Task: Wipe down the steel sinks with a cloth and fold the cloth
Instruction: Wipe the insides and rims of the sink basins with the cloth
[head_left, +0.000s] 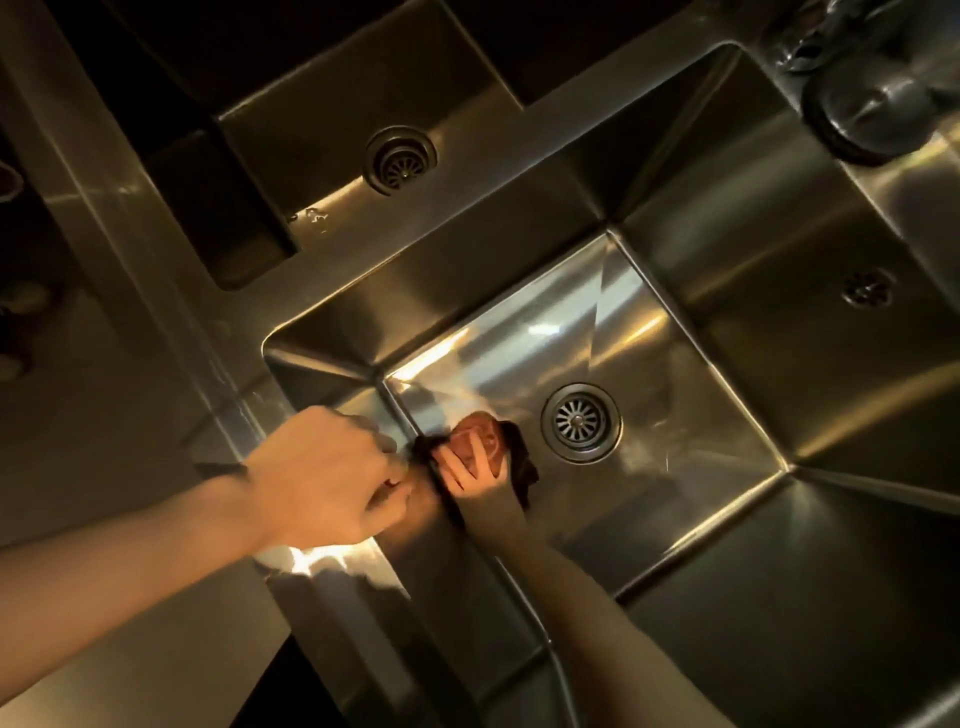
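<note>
Dim, warm amber cast throughout. Brightest: glare streaks on the near sink (675, 467) floor up-left of its drain (581, 422), plus a blown-out patch on the rim (332, 564) far down-left of the drain, under the lit left hand (322, 478). Right hand (475, 470) shaded; cloth (524, 467) beside it near black, no texture. Second basin (337, 104) well above the drain mostly shadow. Faucet (878, 98) up-right of the drain blurred. Straight edges bow, wide-angle.

A commercial kitchen, judging by adjoining deep steel sinks (519, 332).
</note>
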